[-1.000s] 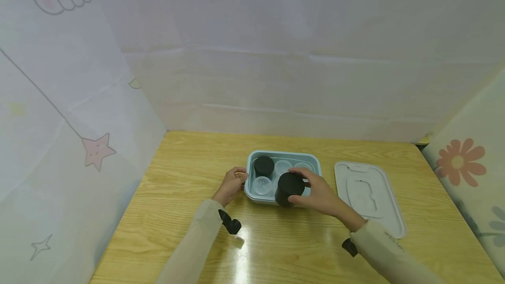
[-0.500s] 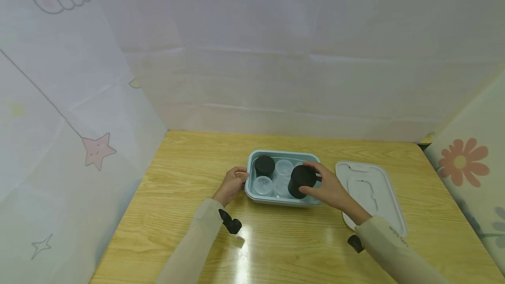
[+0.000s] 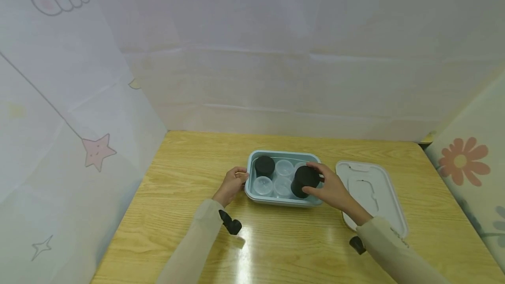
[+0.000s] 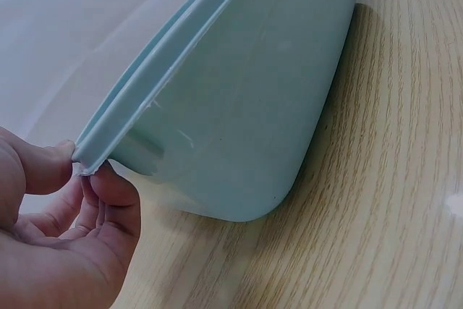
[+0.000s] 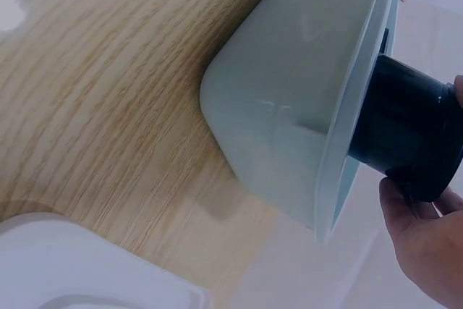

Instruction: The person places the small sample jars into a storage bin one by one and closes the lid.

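Note:
A light blue plastic box (image 3: 287,154) stands on the wooden table. At its left end my left hand (image 3: 232,185) pinches the rim between thumb and fingers, plain in the left wrist view. My right hand (image 3: 329,189) grips a black lidded cylindrical container (image 3: 305,181) by its upper part, above the box's front right corner. In the right wrist view the lower end of this black container (image 5: 405,121) dips past the box rim (image 5: 340,142). A second black container (image 3: 264,166) sits in the back left of the box, among several clear plastic cups (image 3: 263,185).
Right of the box a white lid (image 3: 368,192) lies flat on the table (image 3: 189,179). A printed cloth (image 3: 300,91) hangs behind the table and along both sides. Each wrist wears a small black camera (image 3: 230,222).
My right hand has carried the black container to the right, from the front middle of the box to its front right corner. The left hand has stayed on the rim.

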